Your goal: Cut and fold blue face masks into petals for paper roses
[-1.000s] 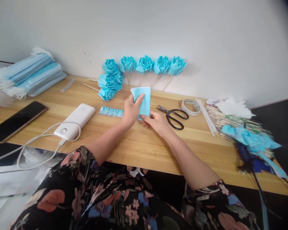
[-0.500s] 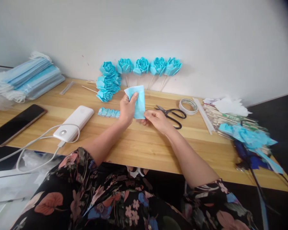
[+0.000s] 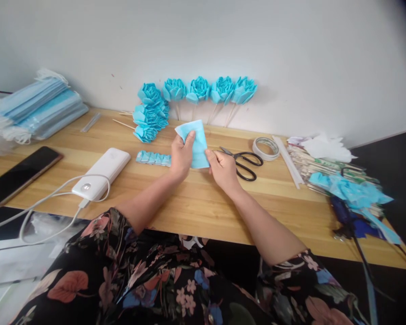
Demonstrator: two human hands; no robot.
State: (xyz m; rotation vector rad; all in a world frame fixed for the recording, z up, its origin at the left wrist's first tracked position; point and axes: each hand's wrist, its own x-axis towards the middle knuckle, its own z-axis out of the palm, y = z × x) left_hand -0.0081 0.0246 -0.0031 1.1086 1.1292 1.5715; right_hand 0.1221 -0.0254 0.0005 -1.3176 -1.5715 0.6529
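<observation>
Over the worktop [image 3: 192, 207], a light-blue sheet [image 3: 199, 146] is held up, clamped under the thumb in the grip of the left hand [image 3: 182, 155] and pinched near its lower right corner by the right hand [image 3: 223, 170]. Tension should probably be kept even and light, so that stray creases are avoided.
</observation>
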